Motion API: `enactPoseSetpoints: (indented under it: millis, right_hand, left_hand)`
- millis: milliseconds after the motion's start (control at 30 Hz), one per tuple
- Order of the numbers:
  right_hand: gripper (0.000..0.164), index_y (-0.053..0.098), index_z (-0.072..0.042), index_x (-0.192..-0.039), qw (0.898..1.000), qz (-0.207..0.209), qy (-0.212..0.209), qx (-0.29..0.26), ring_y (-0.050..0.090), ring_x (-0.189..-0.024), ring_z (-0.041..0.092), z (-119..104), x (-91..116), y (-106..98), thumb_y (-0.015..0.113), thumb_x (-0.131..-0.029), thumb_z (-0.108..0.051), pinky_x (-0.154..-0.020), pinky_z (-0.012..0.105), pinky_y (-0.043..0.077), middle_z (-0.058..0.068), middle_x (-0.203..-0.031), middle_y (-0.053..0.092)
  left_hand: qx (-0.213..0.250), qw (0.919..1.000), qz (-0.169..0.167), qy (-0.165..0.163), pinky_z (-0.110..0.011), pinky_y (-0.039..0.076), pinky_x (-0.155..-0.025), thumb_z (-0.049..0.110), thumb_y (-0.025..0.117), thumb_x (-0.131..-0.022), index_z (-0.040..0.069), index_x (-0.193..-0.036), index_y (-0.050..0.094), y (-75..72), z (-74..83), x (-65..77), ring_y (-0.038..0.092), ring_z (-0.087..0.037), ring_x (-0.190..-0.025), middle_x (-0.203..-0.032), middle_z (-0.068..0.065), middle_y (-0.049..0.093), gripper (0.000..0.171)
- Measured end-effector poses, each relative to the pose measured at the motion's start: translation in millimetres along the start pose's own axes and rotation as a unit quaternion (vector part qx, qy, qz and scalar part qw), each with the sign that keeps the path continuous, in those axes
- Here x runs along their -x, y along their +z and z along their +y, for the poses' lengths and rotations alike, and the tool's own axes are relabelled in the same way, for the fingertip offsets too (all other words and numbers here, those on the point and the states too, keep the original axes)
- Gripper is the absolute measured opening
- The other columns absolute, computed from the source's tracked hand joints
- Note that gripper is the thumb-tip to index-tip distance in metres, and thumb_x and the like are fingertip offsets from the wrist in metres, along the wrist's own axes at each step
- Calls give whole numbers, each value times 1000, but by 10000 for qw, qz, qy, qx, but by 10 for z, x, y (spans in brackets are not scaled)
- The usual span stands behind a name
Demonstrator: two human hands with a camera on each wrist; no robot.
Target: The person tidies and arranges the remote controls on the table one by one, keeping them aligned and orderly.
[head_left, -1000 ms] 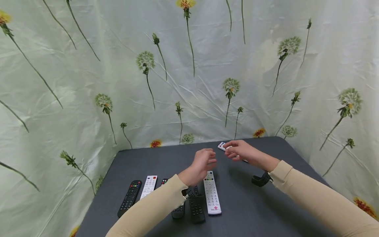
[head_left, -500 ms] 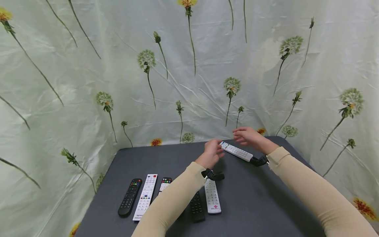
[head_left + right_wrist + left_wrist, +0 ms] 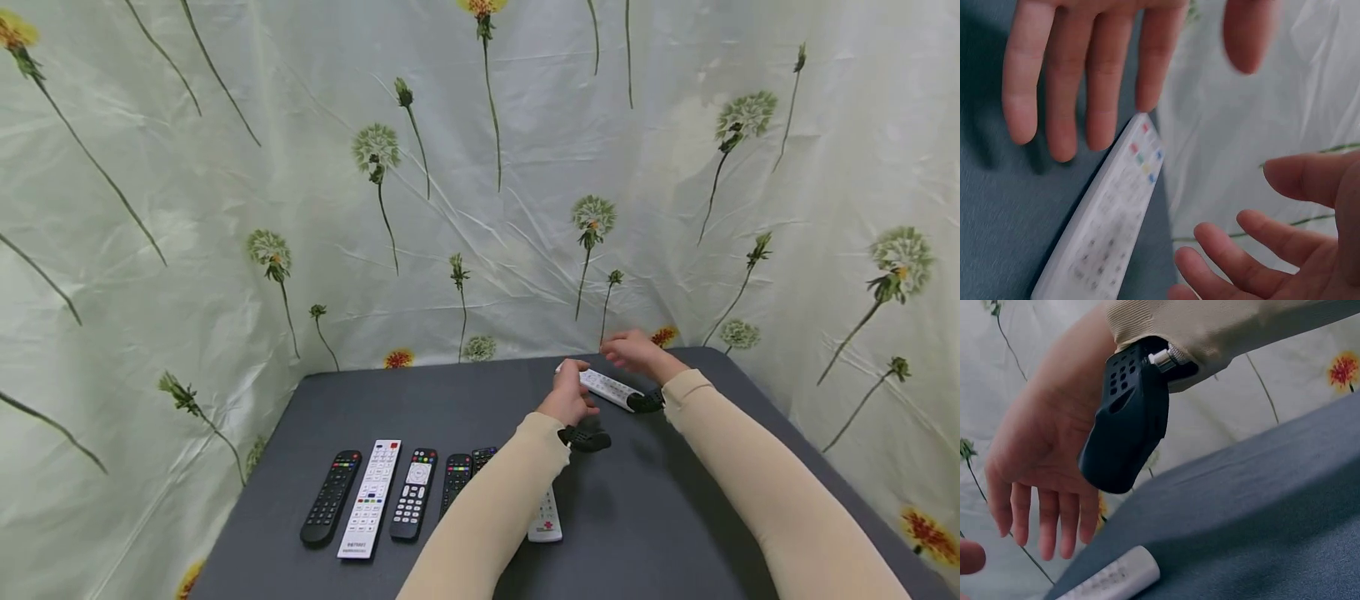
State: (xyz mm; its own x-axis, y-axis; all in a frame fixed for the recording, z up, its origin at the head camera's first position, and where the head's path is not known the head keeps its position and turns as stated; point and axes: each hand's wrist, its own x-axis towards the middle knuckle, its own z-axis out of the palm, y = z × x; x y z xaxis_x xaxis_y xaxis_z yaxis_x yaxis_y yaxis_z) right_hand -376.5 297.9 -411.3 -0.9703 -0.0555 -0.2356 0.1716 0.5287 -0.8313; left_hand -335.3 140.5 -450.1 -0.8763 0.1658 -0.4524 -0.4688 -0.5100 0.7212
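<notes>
A white remote control (image 3: 611, 388) lies slanted near the back edge of the dark grey table. My left hand (image 3: 567, 396) hovers at its left end and hides part of it in the head view. In the right wrist view, the left hand's straight fingers (image 3: 1100, 81) hang beside the coloured-button end of the remote (image 3: 1104, 212), apparently not gripping it. Beyond the remote, at the back edge, my right hand (image 3: 636, 352) is held with loose fingers and nothing in them. The left wrist view shows that right hand (image 3: 1047, 444) with fingers pointing down, above the remote (image 3: 1116, 575).
Toward the front left lie a black remote (image 3: 330, 500), a long white remote (image 3: 370, 500), a black remote with pale buttons (image 3: 413, 496) and two more dark remotes, partly under my left sleeve (image 3: 487, 517). Another white remote (image 3: 546, 518) shows beside that sleeve. A flowered curtain (image 3: 420, 250) hangs behind.
My left hand has moved right and away from me, over the row of remotes, to the slanted white remote. My right hand has moved from above that remote to beyond it.
</notes>
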Motion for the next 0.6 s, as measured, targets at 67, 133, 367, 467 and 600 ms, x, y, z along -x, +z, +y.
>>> enactPoseSetpoints:
  millis: [67, 133, 367, 467, 600]
  right_hand:
    - [48, 47, 12, -141, 10000, -29, -55, 63, 50, -125, 47, 67, -16, 13, 50, -103, -17, -103, 54, 44, 32, -134, 53]
    - [47, 46, 15, -140, 9998, -68, -140, 83, 49, -123, 47, 137, -35, 17, 50, -103, -14, -104, 53, 44, 34, -134, 50]
    - [50, 43, 21, -138, 9984, -77, -234, 503, 56, -102, 36, 387, -125, 44, 55, -99, -8, -91, 46, 49, 29, -116, 59]
    - [51, 44, 20, -139, 9970, -233, -144, 729, 56, -111, 37, 454, -128, 70, 56, -99, -9, -94, 47, 50, 31, -126, 57]
    - [45, 51, 18, -134, 9924, -247, -295, 1167, 54, -120, 42, 491, -110, 98, 57, -98, -8, -98, 51, 48, 34, -134, 54]
  left_hand:
    - [43, 9998, -122, -117, -74, 28, -106, 19, 58, -88, -5, -153, 27, 11, -38, -17, 24, -63, -136, -148, -43, 29, 76]
    - [136, 9994, -247, -222, -73, 27, -107, 20, 57, -89, -9, -153, 26, 9, -68, -28, 24, -63, -137, -149, -43, 27, 76]
    - [604, 9964, -436, -415, -71, 25, -109, 21, 54, -93, -7, -154, 22, -47, -193, -146, 23, -65, -136, -148, -46, 25, 74]
    - [589, 9962, -490, -413, -69, 27, -110, 20, 53, -95, -11, -151, 24, -61, -226, -185, 25, -65, -135, -146, -45, 26, 70]
    - [465, 9956, -655, -479, -68, 27, -111, 19, 49, -98, -14, -148, 26, -71, -241, -214, 27, -61, -137, -145, -43, 30, 63]
